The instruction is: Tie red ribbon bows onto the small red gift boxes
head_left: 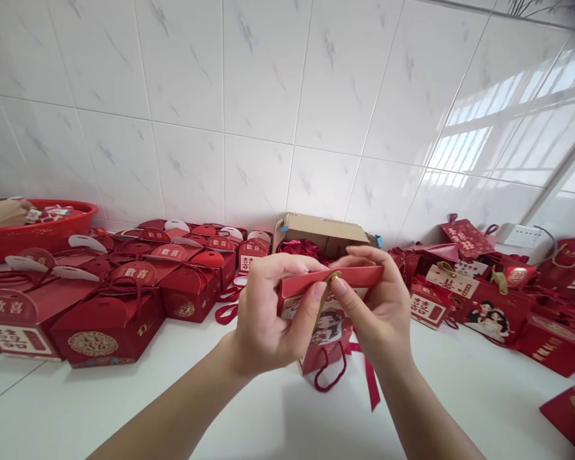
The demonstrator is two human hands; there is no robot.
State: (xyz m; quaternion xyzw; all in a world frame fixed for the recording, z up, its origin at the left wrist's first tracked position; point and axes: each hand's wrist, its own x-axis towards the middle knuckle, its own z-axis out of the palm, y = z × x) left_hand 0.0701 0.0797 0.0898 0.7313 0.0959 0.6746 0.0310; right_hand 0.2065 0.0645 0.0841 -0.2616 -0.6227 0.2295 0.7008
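A red gift box [333, 329] with a printed couple on its side is held above the white table, upper edge toward me. My left hand [271, 313] is closed on the left part of that edge, thumb pressed near the middle. From the other side, my right hand [381, 310] grips the same edge, its thumb touching a small gold-coloured piece [335, 276], perhaps a ribbon or fastener. Below hang a dark red cord handle [330, 383] and a red ribbon [372, 386]. My fingers hide much of the box's upper part.
Several red boxes [110, 329] crowd the left side. Behind them, another person's hand [4, 214] reaches into a red basin [76, 217]. An open cardboard box [326, 227] stands against the tiled wall. More gift bags [489, 313] and a power strip [522, 235] are at right.
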